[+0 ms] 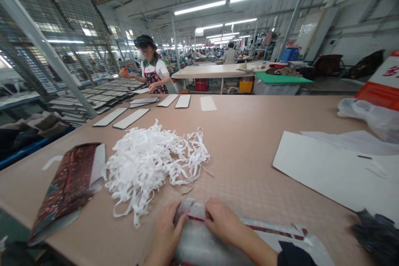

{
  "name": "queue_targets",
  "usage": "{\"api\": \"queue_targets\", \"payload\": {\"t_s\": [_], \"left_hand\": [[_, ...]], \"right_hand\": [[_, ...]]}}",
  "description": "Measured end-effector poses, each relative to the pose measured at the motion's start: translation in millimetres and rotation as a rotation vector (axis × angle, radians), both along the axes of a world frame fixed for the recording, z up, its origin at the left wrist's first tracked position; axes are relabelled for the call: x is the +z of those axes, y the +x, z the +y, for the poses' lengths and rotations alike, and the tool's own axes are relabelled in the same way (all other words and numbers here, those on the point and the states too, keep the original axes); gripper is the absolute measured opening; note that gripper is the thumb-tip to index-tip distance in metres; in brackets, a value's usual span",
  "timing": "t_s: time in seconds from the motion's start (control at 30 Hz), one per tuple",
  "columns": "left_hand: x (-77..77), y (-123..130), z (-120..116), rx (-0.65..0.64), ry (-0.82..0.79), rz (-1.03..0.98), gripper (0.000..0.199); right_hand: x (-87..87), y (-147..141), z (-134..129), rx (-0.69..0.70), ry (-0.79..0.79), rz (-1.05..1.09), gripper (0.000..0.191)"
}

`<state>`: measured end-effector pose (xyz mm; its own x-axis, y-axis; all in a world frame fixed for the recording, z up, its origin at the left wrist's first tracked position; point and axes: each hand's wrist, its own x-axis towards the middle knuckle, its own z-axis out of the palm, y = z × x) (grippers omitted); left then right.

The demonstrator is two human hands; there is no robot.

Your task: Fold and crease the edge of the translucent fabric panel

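At the near edge of the table, a grey plastic-like sheet piece with dark red strips (205, 244) lies under my hands. My left hand (168, 226) grips its far edge at the left, thumb on top. My right hand (222, 220) has its fingers curled on the same edge a little to the right. A rolled or folded grey part shows between the two hands. Beyond them is a tangled heap of white strips (149, 158). A folded dark red patterned piece (70, 174) with a grey underside lies to the left.
White panels (131, 119) lie along the table's far left edge. A large white board (330, 166) is at the right, with clear plastic (368, 116) behind and black crumpled material (378, 235) nearer. A person in an apron (153, 75) stands beyond the table's far left.
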<state>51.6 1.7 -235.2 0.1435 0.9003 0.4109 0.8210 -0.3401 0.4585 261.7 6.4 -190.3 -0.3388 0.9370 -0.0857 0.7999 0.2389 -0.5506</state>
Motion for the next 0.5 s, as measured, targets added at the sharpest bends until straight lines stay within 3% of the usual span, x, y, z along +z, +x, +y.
{"api": "queue_targets", "payload": {"t_s": [0.13,0.3,0.5], "left_hand": [[1.2,2.5,1.2,0.017,-0.123,-0.113,0.034],[-2.0,5.6,4.2,0.029,-0.247,-0.229,0.036],[-9.4,7.4,4.3,0.074,-0.11,-0.082,0.039]], "right_hand": [[-3.9,-4.5,7.8,0.058,-0.113,0.272,0.014],[-23.2,-26.3,28.2,0.084,-0.175,0.581,0.032],[-36.0,-36.5,41.3,0.189,0.016,0.447,0.025]]}}
